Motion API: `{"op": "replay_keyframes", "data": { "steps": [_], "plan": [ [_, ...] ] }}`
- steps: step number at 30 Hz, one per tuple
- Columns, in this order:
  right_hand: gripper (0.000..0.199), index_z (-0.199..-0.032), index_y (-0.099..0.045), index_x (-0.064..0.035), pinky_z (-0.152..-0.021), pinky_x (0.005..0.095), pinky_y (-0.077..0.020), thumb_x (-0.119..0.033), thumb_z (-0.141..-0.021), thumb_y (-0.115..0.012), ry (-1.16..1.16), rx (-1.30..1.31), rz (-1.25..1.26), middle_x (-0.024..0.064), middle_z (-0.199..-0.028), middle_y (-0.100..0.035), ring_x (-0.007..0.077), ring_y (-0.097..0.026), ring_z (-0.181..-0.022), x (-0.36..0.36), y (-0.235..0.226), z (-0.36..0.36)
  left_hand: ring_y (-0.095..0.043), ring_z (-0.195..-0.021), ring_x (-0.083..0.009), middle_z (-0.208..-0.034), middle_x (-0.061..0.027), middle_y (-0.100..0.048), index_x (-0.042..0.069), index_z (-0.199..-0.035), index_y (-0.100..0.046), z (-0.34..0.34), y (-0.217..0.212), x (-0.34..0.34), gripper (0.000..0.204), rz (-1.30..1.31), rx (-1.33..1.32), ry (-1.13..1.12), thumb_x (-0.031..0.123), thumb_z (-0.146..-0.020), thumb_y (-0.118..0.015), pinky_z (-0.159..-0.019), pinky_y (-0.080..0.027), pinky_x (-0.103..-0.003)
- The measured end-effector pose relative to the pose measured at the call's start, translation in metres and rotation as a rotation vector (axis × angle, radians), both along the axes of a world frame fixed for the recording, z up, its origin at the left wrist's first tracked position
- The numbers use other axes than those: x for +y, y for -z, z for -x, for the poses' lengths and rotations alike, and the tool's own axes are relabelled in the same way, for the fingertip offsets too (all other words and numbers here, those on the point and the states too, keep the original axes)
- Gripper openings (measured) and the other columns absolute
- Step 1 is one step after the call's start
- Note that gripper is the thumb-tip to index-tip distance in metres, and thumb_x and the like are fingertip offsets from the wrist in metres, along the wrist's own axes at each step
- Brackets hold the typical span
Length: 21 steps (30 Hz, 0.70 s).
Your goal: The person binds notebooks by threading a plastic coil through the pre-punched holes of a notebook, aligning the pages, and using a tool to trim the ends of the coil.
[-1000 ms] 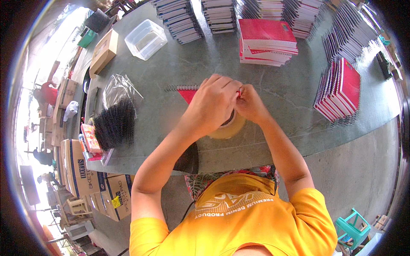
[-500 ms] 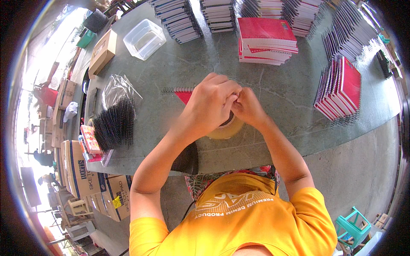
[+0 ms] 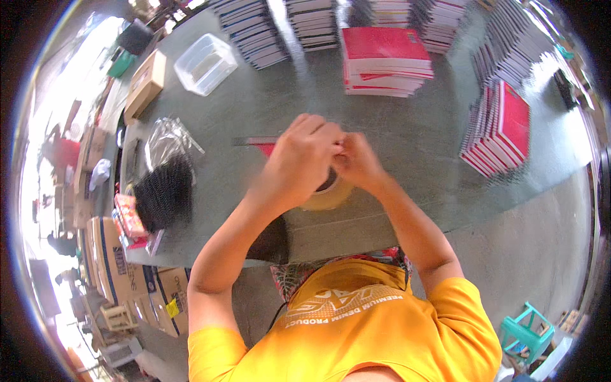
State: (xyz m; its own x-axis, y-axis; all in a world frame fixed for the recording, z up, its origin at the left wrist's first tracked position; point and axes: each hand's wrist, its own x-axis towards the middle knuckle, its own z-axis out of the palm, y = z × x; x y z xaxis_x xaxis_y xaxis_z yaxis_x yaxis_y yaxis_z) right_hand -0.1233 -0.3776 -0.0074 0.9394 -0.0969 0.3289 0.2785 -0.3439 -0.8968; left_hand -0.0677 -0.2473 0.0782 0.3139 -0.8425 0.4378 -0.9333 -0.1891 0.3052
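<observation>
My left hand (image 3: pixel 300 158) and my right hand (image 3: pixel 358 160) meet over the table, fingers closed and fingertips pressed together. Whatever they pinch is hidden between the fingers. From behind my left hand a thin dark spiral binding coil (image 3: pixel 247 141) sticks out to the left, with a red pointed piece (image 3: pixel 266 148) just below it; the rest of both is covered by the hand. Under my wrists is a yellowish round roll, apparently tape (image 3: pixel 330 198), with a dark centre, partly hidden.
Red spiral notebooks stand in a stack (image 3: pixel 387 60) at the back and a leaning row (image 3: pixel 499 130) at right. More notebook piles (image 3: pixel 251 35) line the far edge. Leftward are a clear plastic tub (image 3: pixel 205 63), a cardboard box (image 3: pixel 145 86), clear plastic (image 3: pixel 168 143) and black coils (image 3: pixel 164 194).
The whole view has shifted slightly, so the table things sit a little further left. My hands stay together in nearly the same pose, fingers still closed.
</observation>
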Motion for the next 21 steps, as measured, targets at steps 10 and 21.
{"op": "replay_keyframes", "data": {
  "steps": [10,21],
  "plan": [
    [0.027,-0.100,-0.062,-0.0032,-0.070,0.0323,-0.0488,-0.006,-0.074,-0.067,0.178,-0.135,-0.245,0.0114,-0.098,-0.064,0.0181,-0.062,-0.085,0.008,-0.003,-0.008,-0.056,-0.088,-0.0325,-0.092,-0.0121,-0.060,0.005,-0.090,-0.061,-0.006,-0.005,0.021,0.020,-0.138,-0.010,-0.346,0.007,-0.071,-0.064,-0.074,-0.045,-0.040],
    [0.040,-0.117,-0.058,-0.0101,-0.080,0.0352,-0.0485,-0.006,-0.077,-0.054,0.260,-0.379,0.251,0.0167,-0.099,-0.063,0.0330,-0.061,-0.089,-0.045,-0.085,0.042,-0.055,-0.101,-0.0344,-0.104,-0.0185,-0.059,0.003,-0.108,-0.059,0.001,-0.041,0.045,0.030,0.147,-0.211,-0.300,0.005,-0.078,-0.061,-0.087,-0.043,-0.040]
  ]
}}
